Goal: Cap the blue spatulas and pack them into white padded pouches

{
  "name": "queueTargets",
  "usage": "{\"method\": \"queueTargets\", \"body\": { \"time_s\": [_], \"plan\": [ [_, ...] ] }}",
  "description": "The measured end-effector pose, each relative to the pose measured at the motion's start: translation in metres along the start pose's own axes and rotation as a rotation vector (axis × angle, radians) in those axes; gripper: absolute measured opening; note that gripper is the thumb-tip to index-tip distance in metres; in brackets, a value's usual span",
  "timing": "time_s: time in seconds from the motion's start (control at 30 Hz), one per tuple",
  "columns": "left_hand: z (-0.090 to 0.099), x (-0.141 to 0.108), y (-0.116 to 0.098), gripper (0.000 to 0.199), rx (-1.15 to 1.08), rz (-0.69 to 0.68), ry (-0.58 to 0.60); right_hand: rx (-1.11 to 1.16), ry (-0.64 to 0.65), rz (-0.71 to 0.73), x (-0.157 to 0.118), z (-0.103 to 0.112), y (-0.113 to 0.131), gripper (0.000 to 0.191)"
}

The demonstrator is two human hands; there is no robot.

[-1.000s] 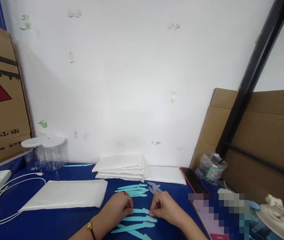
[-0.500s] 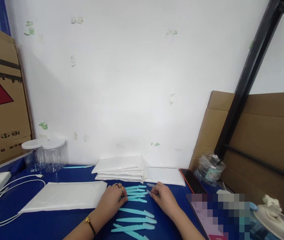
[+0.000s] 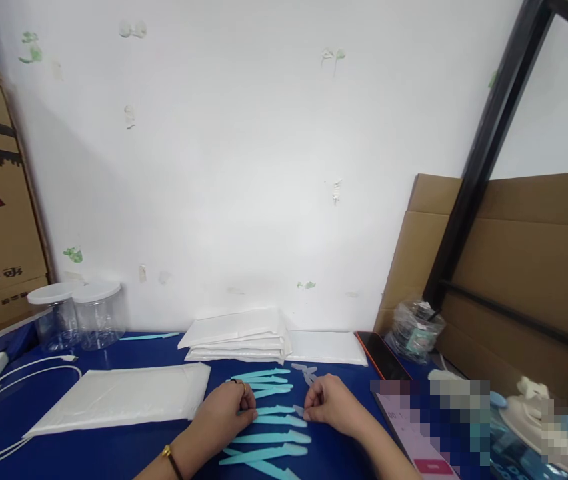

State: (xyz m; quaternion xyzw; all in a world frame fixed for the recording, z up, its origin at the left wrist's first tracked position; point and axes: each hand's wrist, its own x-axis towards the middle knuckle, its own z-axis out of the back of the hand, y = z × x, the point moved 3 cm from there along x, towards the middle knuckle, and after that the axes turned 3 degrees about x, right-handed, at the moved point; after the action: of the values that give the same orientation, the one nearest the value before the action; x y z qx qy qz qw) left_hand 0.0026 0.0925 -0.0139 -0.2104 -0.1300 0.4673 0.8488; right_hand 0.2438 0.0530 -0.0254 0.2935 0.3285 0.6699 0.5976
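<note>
Several turquoise eyebrow razors (image 3: 271, 438) lie in a column on the blue table, their blade ends to the right. My left hand (image 3: 227, 412) is closed, thumb and fingers pinching the handle of a razor (image 3: 277, 410) in the middle of the column. At that razor's blade end, a small clear blade cover (image 3: 299, 410) is between the pinched thumb and finger of my right hand (image 3: 333, 404). Whether the cover still touches the blade, I cannot tell. A few more loose clear covers (image 3: 309, 375) lie just beyond my right fingers.
A flat white package (image 3: 124, 399) lies left; stacked white packages (image 3: 237, 333) and another white packet (image 3: 328, 348) lie by the wall. Two lidded clear jars (image 3: 98, 320), a white cable (image 3: 24, 363) and a lone razor (image 3: 149, 336) are left. A phone (image 3: 383, 357) and plastic-wrapped item (image 3: 415, 331) stand right.
Both hands have moved nearer along the column to another razor. More clear covers now lie beyond my right hand. The view has shifted slightly.
</note>
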Motion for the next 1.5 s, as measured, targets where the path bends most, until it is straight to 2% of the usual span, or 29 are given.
{"method": "queueTargets", "body": {
  "time_s": [0.23,0.37,0.53,0.63,0.77,0.83,1.03,1.1,1.27,1.5],
  "plan": [
    [-0.001,0.0,-0.001,0.013,-0.063,0.035,0.05,0.025,0.009,0.04,0.001,-0.005,0.007,0.003],
    [-0.004,0.001,-0.006,0.012,-0.052,-0.013,0.02,0.048,0.019,0.061,0.001,-0.014,0.01,0.005],
    [-0.008,0.002,-0.009,0.012,-0.025,-0.044,0.046,-0.01,-0.028,0.133,0.001,-0.021,0.017,0.002],
    [-0.001,0.001,-0.009,0.014,0.015,-0.051,-0.004,-0.011,-0.068,0.152,0.001,-0.008,0.017,0.005],
    [0.011,0.002,-0.004,0.019,0.019,-0.023,-0.108,-0.129,-0.292,0.099,0.0,0.027,0.007,0.012],
    [0.011,0.004,0.002,0.017,0.006,-0.022,-0.11,-0.227,-0.326,0.064,0.0,0.035,0.002,0.011],
    [0.002,0.009,0.01,0.012,-0.021,-0.039,-0.057,-0.374,-0.302,0.05,0.005,0.02,-0.003,0.009],
    [0.002,0.009,0.009,0.013,-0.023,-0.029,-0.031,-0.337,-0.276,0.058,0.008,0.015,-0.004,0.008],
    [0.006,0.007,0.005,0.014,-0.02,-0.004,-0.018,-0.169,-0.115,0.077,0.008,0.008,-0.005,0.006],
    [0.003,0.009,0.006,0.015,-0.041,-0.034,-0.002,-0.045,-0.12,0.128,0.009,-0.006,0.004,0.004]
  ]
}}
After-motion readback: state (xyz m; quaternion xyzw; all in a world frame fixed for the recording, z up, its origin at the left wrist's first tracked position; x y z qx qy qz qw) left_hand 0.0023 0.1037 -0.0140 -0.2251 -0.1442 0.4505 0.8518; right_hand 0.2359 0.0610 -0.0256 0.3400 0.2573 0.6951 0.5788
